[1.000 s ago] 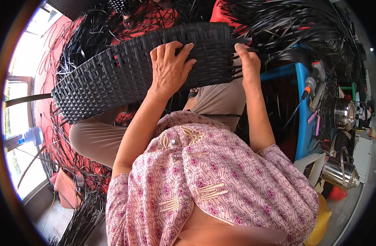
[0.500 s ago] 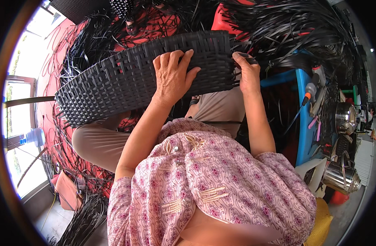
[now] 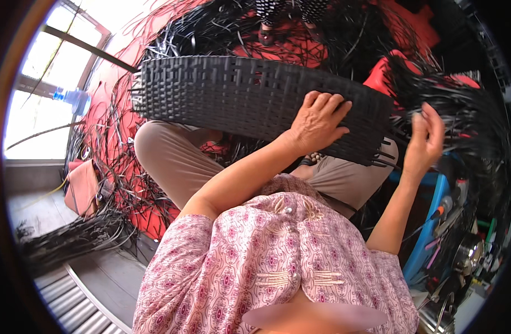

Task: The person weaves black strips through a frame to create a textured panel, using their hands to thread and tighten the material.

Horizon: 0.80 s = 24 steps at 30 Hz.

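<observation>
A black woven panel (image 3: 233, 92) of flat plastic strips lies across my lap, with short strip ends sticking out at both ends. On its right half rests my left hand (image 3: 321, 119), palm down, fingers slightly bent and the thumb apart. My right hand (image 3: 425, 142) is raised beyond the panel's right end, in front of a heap of loose black strips (image 3: 450, 125). Motion smears its fingers, and whether a strip is between them cannot be made out.
Loose black strips cover the red floor (image 3: 155, 217). A blue bin (image 3: 428, 234) with tools stands at my right, near a shiny metal pot (image 3: 468, 253). Another person's feet (image 3: 266, 36) are at the far side. A pink bag (image 3: 81, 186) lies left.
My right hand has left the panel's right end and moved outward to the right. My left hand still rests on the panel. The whole view has swung leftward.
</observation>
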Motion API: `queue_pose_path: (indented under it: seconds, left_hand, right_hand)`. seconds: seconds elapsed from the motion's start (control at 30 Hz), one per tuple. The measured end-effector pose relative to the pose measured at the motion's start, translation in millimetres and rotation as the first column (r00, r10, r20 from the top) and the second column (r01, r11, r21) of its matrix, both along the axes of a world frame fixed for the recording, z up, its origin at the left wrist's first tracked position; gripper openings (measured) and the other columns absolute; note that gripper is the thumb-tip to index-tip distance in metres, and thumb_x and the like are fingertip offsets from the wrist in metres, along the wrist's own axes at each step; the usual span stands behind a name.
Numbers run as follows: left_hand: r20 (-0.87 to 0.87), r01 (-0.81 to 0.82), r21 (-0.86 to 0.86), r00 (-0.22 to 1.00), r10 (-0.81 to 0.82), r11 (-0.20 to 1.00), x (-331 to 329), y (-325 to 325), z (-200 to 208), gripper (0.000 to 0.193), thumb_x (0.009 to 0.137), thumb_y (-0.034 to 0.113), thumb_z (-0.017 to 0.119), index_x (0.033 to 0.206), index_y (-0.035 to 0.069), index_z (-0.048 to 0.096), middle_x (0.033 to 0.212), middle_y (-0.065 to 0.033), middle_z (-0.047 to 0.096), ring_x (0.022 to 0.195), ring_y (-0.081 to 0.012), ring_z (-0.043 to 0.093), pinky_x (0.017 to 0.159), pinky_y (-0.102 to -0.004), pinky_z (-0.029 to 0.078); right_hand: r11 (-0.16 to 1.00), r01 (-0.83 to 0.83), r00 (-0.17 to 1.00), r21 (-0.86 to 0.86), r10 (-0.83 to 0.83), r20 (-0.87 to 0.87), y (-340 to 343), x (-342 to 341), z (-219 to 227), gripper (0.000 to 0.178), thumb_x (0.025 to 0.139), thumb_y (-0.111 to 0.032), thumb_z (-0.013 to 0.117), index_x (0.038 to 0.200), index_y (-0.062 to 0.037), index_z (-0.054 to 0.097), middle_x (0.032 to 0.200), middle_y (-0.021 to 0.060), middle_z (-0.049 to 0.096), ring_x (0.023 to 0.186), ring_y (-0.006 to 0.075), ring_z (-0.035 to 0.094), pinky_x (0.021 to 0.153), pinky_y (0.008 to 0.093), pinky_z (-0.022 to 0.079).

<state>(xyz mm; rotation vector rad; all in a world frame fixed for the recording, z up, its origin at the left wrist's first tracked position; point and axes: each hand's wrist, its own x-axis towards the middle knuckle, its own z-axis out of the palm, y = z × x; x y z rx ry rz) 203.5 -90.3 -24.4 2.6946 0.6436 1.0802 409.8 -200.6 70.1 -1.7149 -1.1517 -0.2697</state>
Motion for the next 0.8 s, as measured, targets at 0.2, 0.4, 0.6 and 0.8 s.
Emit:
queue_pose_path:
  seconds: [0.2, 0.4, 0.6, 0.8]
  left_hand:
    - [0.17, 0.015, -0.02, 0.985, -0.011, 1.0, -33, -7, 5, 0.056, 0.076, 0.032, 0.079, 0.126, 0.011, 0.063, 0.125, -0.0095, 0.054, 0.117, -0.03, 0.051, 0.106, -0.0484, 0.035]
    - [0.07, -0.25, -0.021, 0.965, 0.251, 0.968, -79, 19, 2, 0.054, 0.078, 0.031, 0.078, 0.121, 0.004, 0.063, 0.125, -0.0101, 0.057, 0.12, -0.029, 0.052, 0.107, -0.0459, 0.036]
    - [0.153, -0.094, -0.063, 0.983, 0.103, 0.994, -88, 31, 5, 0.055, 0.081, 0.032, 0.077, 0.124, 0.002, 0.06, 0.129, -0.0123, 0.056, 0.124, -0.0317, 0.05, 0.108, -0.0463, 0.036]
    - [0.065, -0.432, -0.034, 0.899, 0.433, 0.901, -153, 34, -6, 0.057, 0.081, 0.027, 0.076, 0.13, 0.003, 0.056, 0.131, -0.0137, 0.053, 0.125, -0.0348, 0.048, 0.109, -0.0472, 0.035]
  right_hand:
    - [0.828, -0.204, 0.845, -0.523, 0.419, 0.333, 54, 4, -38, 0.053, 0.084, -0.034, 0.076, 0.128, -0.0071, 0.062, 0.126, 0.0141, 0.064, 0.119, 0.0324, 0.057, 0.105, 0.0422, 0.04]
    - [0.766, -0.414, 0.873, -0.491, 0.487, 0.024, 61, 13, -32, 0.044, 0.084, -0.023, 0.075, 0.125, -0.0114, 0.066, 0.119, 0.0129, 0.068, 0.113, 0.031, 0.061, 0.102, 0.0408, 0.043]
    - [0.794, -0.367, 0.882, -0.484, 0.462, 0.091, 57, 12, -31, 0.036, 0.087, -0.015, 0.071, 0.123, -0.0087, 0.067, 0.118, 0.011, 0.069, 0.112, 0.0291, 0.062, 0.1, 0.0381, 0.044]
    - [0.818, -0.386, 0.901, -0.426, 0.433, 0.014, 58, 3, -37, 0.032, 0.088, -0.012, 0.069, 0.12, -0.0081, 0.068, 0.114, 0.0091, 0.069, 0.109, 0.0272, 0.061, 0.1, 0.0367, 0.044]
